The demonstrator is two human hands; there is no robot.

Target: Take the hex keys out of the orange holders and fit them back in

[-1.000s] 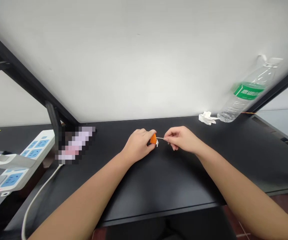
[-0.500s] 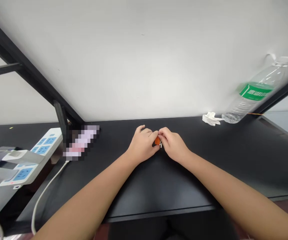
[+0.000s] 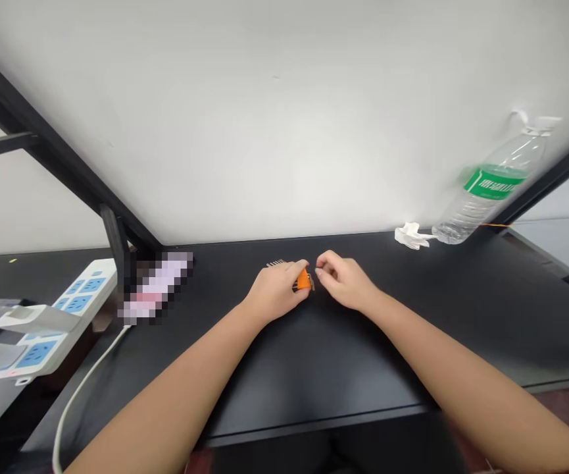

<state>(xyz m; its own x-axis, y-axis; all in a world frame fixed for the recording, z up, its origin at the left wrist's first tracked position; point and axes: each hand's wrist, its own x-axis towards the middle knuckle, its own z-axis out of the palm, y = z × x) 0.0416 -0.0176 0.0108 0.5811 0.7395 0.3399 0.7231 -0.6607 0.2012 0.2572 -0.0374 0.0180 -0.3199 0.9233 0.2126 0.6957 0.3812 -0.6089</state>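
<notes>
My left hand (image 3: 277, 289) is closed around an orange holder (image 3: 304, 279) carrying several thin metal rods (image 3: 275, 263), which looks like a hex key set. Rod ends stick out past the fingers on the far left, and short bent ends (image 3: 312, 282) show on the right of the orange part. The palm and fingers cover the rest. A small gap to the right, my right hand (image 3: 346, 282) has thumb and forefinger pinched together. Whatever is in that pinch is too small to make out. Both hands are low over the black tabletop (image 3: 314, 368).
At the left lies a blurred-out phone-like thing (image 3: 158, 286) with a white cable (image 3: 87, 385). A white power strip (image 3: 74, 309) with plugs lies beyond a black frame bar (image 3: 116, 240). On the right are a crumpled tissue (image 3: 412, 236) and a clear bottle (image 3: 494, 181) beside the wall.
My hands have moved apart. The right hand has come away from the orange holder to the right, and more of the holder and its metal rods shows. The view has shifted slightly.
</notes>
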